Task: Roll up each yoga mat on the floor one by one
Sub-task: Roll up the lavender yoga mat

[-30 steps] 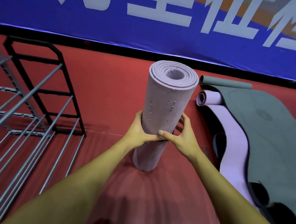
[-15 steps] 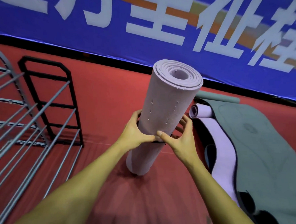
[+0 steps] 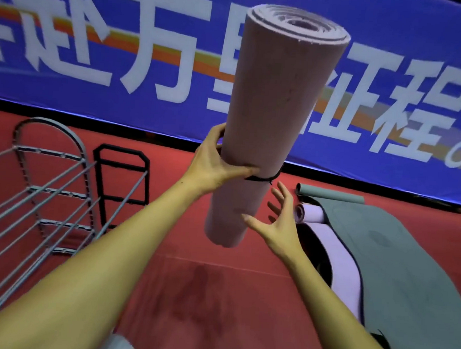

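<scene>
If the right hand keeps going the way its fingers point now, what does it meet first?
Most likely the rolled pink mat. The right hand is open, fingers spread and angled up and leftward toward the roll's lower part, just below the black strap. Depth is unclear, so it may pass slightly in front.

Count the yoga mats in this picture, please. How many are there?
3. The rolled pink mat is held off the floor by the left hand. A green mat and a lilac mat lie mostly unrolled on the floor at right. More may be hidden beneath these.
</scene>
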The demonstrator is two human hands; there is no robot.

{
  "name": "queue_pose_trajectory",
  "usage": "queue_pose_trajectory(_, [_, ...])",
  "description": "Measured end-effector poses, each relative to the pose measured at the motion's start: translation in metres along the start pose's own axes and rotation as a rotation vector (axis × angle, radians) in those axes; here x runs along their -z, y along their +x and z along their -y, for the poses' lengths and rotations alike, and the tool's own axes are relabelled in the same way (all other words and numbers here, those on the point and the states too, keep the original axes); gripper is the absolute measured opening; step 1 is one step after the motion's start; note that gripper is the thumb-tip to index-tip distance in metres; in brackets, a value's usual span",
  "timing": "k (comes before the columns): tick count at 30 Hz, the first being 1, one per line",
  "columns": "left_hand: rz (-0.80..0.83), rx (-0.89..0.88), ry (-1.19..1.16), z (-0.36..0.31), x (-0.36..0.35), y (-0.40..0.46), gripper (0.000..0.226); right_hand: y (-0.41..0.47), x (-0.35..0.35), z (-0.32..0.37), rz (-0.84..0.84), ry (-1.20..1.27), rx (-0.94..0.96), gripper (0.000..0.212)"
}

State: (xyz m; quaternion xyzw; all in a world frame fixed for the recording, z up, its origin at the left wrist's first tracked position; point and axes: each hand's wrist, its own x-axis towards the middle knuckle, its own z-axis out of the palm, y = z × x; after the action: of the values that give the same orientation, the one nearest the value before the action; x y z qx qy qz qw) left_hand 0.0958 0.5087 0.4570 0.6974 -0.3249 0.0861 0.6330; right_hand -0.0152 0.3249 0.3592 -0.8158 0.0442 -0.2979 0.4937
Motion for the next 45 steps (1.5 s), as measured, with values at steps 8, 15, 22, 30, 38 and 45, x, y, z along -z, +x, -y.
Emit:
queue_pose_trajectory(8, [0.207, -0.096, 0.023, -0.056, 0.088, -0.007, 0.114, 0.019, -0.046, 0.082, -0.131, 0.118, 0.201, 0.096])
queue_pose_trajectory(15, [0.068, -0.219, 0.169, -0.068, 0.178, -0.013, 0.105, 0.052, -0.106, 0.160, -0.050, 0.120, 0.344, 0.099])
queue_pose_trajectory(22, [-0.102, -0.199, 0.295, -0.072, 0.294, -0.022, 0.108, 0.075, -0.219, 0.217, 0.100, 0.201, 0.398, 0.100])
queue_pose_trajectory(30, [-0.303, -0.133, 0.439, -0.039, 0.402, -0.054, 0.116, 0.077, -0.344, 0.249, 0.357, 0.321, 0.396, 0.102])
queue_pose_trajectory(38, [-0.433, 0.093, 0.443, 0.035, 0.433, -0.086, 0.114, 0.078, -0.379, 0.230, 0.713, 0.236, 0.231, 0.098])
queue_pose_trajectory(45, [-0.397, 0.239, 0.532, 0.106, 0.423, -0.106, 0.105, 0.103, -0.353, 0.267, 0.537, 0.299, 0.386, 0.112])
